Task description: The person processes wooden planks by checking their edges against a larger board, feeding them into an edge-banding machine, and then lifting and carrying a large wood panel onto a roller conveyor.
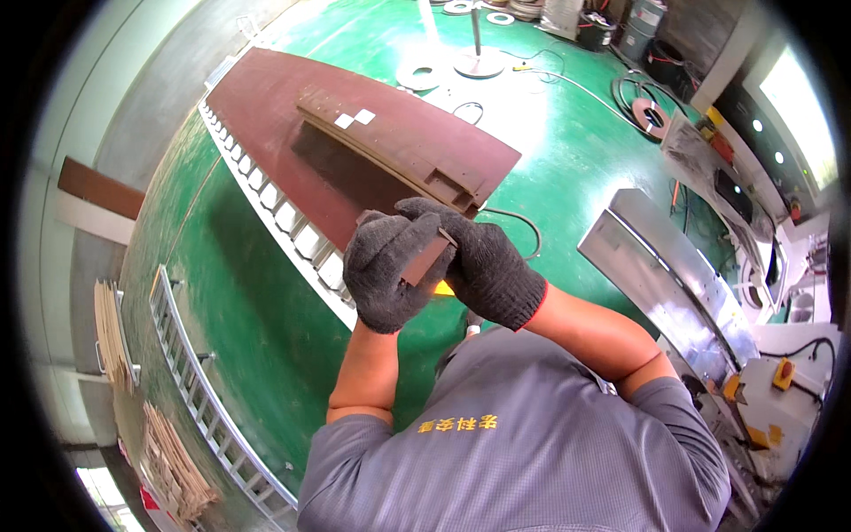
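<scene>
Both my hands wear dark grey knit gloves and meet in front of my chest. Between them is a small flat reddish-brown piece [426, 260], tilted, with a pale edge; its full shape is hidden by the gloves. My left hand [384, 270] is closed around the left side of it. From the right, my right hand [493, 273] grips its upper edge, fingers curled over toward the left glove. Just beyond the hands lies a stack of long brown boards [372, 152] with a rectangular notch near its end. It rests on a wide dark-red panel [257, 106].
White-edged roller conveyor [266, 193] runs under the panel's left side. A metal rail frame [191, 372] and stacked wooden strips [173, 461] stand at left. On the right are a shiny metal sheet [660, 270] and a machine with a red-and-yellow switch [783, 374]. A coiled hose [649, 115] lies farther off.
</scene>
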A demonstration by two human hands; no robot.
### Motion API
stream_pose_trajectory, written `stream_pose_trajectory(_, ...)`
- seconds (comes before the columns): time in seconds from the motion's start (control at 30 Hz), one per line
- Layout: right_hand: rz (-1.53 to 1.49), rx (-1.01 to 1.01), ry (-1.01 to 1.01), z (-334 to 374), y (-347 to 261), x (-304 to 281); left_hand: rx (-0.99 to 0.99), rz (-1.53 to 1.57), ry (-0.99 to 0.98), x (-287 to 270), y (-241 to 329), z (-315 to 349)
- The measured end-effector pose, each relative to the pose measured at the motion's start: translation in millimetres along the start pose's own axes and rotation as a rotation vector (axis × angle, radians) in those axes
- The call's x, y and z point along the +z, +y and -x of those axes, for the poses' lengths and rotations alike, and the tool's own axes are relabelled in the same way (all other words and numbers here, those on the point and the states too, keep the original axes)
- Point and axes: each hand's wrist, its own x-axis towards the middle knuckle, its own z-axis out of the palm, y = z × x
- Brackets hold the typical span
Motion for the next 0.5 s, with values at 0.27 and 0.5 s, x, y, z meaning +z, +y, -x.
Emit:
stream_pose_trajectory(0.27,0.014,0.155,0.187,36.0,8.6,-37.0,-0.719,0.311,0.304,55.0,-62.9,55.9)
stream_pose_trajectory(0.5,-0.675,0.777,0.718,143.9,51.8,-97.0,-1.405,0.692,-0.004,94.3,-238.0,274.1)
